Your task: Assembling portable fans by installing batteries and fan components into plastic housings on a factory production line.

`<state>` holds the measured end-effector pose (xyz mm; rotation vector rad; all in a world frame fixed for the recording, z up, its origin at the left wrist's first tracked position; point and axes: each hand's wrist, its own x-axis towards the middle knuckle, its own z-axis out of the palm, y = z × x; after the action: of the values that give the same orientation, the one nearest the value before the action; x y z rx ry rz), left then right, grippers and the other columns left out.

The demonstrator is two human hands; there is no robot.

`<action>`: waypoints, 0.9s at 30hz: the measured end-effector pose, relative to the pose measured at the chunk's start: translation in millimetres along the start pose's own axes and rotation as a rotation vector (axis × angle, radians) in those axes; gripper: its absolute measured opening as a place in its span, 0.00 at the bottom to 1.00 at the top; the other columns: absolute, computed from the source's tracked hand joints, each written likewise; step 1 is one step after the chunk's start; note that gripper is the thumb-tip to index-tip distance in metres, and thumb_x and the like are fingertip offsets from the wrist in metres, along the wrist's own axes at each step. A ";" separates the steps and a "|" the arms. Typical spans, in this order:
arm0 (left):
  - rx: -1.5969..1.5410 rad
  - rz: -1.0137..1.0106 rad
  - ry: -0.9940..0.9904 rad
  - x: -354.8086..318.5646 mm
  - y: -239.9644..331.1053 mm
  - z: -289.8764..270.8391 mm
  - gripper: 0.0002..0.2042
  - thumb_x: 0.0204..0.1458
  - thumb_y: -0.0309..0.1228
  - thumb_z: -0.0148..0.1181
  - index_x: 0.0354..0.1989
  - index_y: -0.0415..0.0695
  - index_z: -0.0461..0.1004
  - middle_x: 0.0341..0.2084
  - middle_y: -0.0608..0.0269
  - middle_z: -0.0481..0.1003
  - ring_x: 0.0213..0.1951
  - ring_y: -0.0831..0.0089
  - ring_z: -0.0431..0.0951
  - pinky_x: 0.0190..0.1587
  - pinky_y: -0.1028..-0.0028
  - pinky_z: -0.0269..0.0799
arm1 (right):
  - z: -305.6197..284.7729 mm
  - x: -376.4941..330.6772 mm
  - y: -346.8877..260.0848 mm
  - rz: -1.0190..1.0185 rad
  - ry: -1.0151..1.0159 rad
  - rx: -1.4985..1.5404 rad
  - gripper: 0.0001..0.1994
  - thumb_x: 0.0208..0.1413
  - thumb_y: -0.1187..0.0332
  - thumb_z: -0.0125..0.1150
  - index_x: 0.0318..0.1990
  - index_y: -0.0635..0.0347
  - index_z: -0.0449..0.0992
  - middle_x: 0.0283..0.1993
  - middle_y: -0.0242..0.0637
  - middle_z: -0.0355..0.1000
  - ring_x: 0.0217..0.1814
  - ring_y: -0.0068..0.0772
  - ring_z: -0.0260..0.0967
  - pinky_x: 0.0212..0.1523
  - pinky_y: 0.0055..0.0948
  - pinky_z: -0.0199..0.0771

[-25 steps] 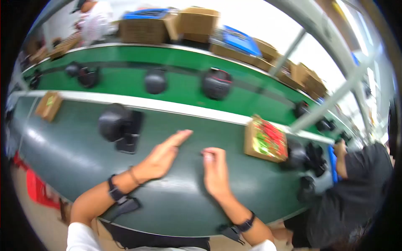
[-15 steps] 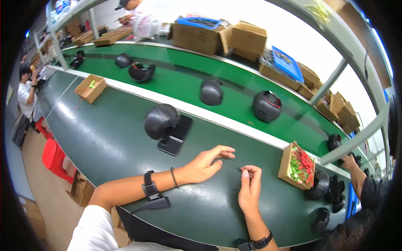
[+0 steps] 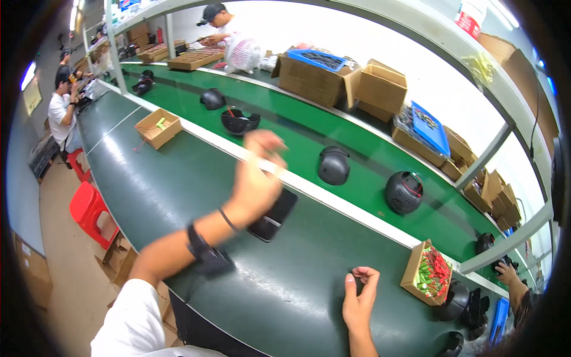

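My left hand [image 3: 257, 181] is raised over the far side of the dark green table, close to the white rail, its fingers smeared by motion. Partly behind that hand and wrist lies a black phone-like slab [image 3: 275, 217]. No black dome shows beside the slab; the hand may cover it. My right hand [image 3: 358, 300] hovers over the near middle of the table. Its fingers are curled toward the thumb, with a small dark spot between the tips that is too small to name.
Black dome shells [image 3: 334, 165] sit on the green belt [image 3: 363, 196] behind the rail. A box of red and green wired parts [image 3: 432, 273] stands right; a small cardboard box [image 3: 159, 128] stands left. Another person's hand [image 3: 507, 273] reaches in at far right. A red stool [image 3: 89, 208] is left.
My left hand has swung up and away from me, over the slab. The black dome that rested by the slab is out of sight. My right hand keeps its curled pose; the view has shifted.
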<state>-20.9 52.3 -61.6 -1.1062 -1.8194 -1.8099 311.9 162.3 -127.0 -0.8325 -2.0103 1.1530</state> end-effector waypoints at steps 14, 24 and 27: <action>-0.087 -0.720 -0.279 138.8 -240.6 -113.7 0.36 0.52 0.29 0.79 0.70 0.44 0.69 0.63 0.55 0.72 0.63 0.60 0.76 0.67 0.59 0.73 | -11.8 -1.8 -22.7 0.035 0.024 0.166 0.20 0.63 0.69 0.71 0.57 0.65 0.71 0.52 0.48 0.76 0.55 0.40 0.77 0.58 0.38 0.77; -0.013 0.366 -0.797 -29.6 95.1 6.7 0.43 0.42 0.22 0.80 0.70 0.41 0.65 0.65 0.46 0.71 0.66 0.44 0.72 0.69 0.54 0.69 | -22.0 13.0 -133.4 -0.923 0.105 -0.641 0.38 0.48 0.59 0.80 0.70 0.45 0.76 0.77 0.50 0.64 0.77 0.58 0.63 0.76 0.56 0.58; -0.001 0.261 -0.838 -70.8 121.2 -8.2 0.43 0.44 0.24 0.81 0.71 0.41 0.64 0.65 0.47 0.71 0.65 0.44 0.72 0.68 0.54 0.70 | -15.7 9.0 -126.2 -0.863 -0.004 -0.636 0.25 0.53 0.55 0.76 0.59 0.47 0.81 0.57 0.42 0.77 0.54 0.43 0.78 0.61 0.49 0.76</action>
<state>109.2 10.4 -28.6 -2.2098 -1.9163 -1.2692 294.4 125.4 -6.3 -0.1482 -2.3790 0.0263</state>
